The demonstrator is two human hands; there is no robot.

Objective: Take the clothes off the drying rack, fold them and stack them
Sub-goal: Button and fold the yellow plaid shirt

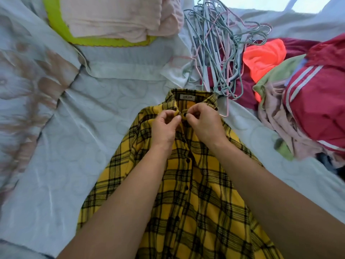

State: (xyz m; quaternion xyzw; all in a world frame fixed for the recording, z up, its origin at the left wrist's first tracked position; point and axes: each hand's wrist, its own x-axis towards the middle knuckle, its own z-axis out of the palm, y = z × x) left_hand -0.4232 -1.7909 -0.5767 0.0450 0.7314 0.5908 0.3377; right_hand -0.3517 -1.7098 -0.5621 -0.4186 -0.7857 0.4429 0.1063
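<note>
A yellow and black plaid shirt (201,193) lies front up on the pale bed cover (74,146), collar toward the far side. My left hand (165,128) pinches the left collar edge at the top buttonhole. My right hand (204,122) pinches the right edge by the top black button. The two hands sit close together at the neck. Lower buttons run down the placket between my forearms.
A tangle of plastic hangers (220,53) lies just beyond the collar. A heap of unfolded clothes, red (317,101), orange (265,58) and green, fills the right side. Folded pink cloth (115,15) on a lime-edged piece sits at the far left.
</note>
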